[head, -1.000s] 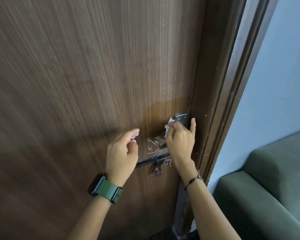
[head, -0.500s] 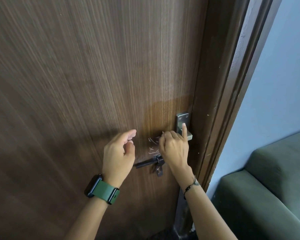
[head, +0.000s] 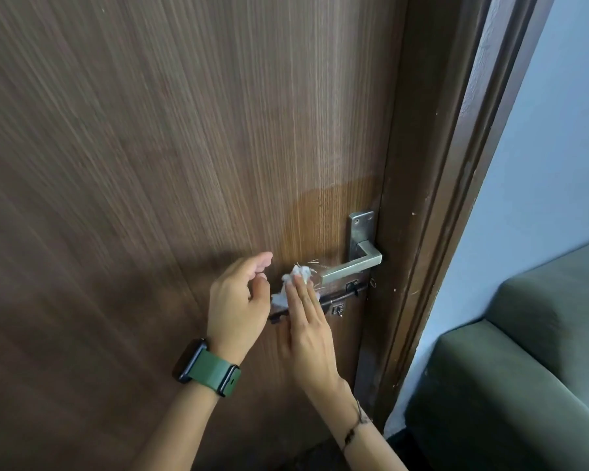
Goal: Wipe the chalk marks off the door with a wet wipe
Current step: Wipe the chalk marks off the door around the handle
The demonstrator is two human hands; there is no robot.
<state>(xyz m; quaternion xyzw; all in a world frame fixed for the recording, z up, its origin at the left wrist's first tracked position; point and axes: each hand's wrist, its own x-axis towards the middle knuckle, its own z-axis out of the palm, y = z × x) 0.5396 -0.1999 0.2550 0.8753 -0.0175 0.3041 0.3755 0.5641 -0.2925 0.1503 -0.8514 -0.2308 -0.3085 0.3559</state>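
Observation:
The brown wood-grain door (head: 184, 164) fills most of the view. My right hand (head: 306, 328) lies flat against it and presses a crumpled white wet wipe (head: 295, 280) onto the door, left of the lever handle. A few thin white chalk marks (head: 315, 263) show beside the wipe; the rest are hidden under it. My left hand (head: 238, 297), with a green watch strap on the wrist, hovers just left of the wipe with its fingers curled loosely and holds nothing. A darker damp patch (head: 330, 226) spreads above the marks.
A metal lever handle (head: 354, 266) sticks out just right of the wipe. Below it a dark slide bolt (head: 340, 297) runs across the door. The door frame (head: 432, 232) stands to the right, then a pale blue wall (head: 551, 164) and a green sofa (head: 524, 385).
My right hand has slid left and down from the handle plate across the chalk marks, now flat with the wipe under its fingers. Fewer marks show. My left hand has barely moved.

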